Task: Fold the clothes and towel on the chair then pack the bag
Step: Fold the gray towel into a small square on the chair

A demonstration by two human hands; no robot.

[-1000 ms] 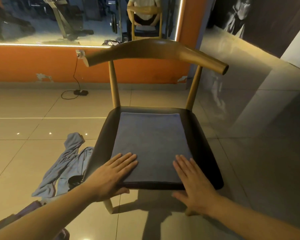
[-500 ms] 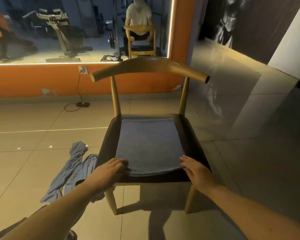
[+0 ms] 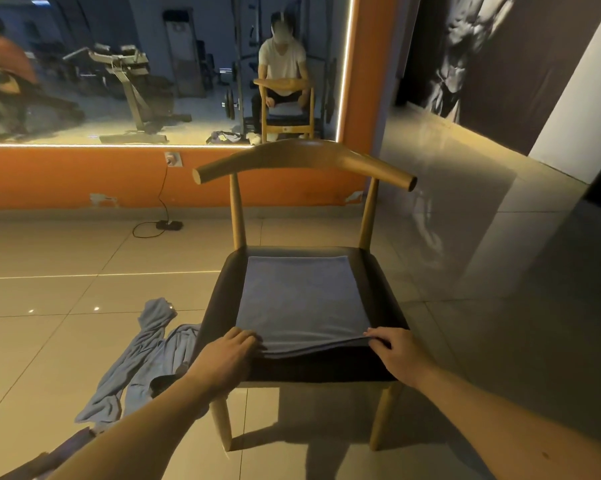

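Glossy beige floor tiles [image 3: 67, 258] run back to an orange wall with a lit mirror [image 3: 153, 71] across the upper left of the frame. At centre stands a wooden chair [image 3: 302, 161] with a dark seat, and a folded blue towel [image 3: 302, 299] lies flat on that seat. The left hand [image 3: 228, 356] is closed on the towel's near left corner, the right hand [image 3: 391, 349] on its near right corner; the near edge is lifted slightly, showing stacked layers. Fingertips of both hands are tucked out of sight under the cloth. A crumpled light blue garment [image 3: 143, 362] lies on the floor at lower left, partly hidden behind the left forearm. No bag can be made out.
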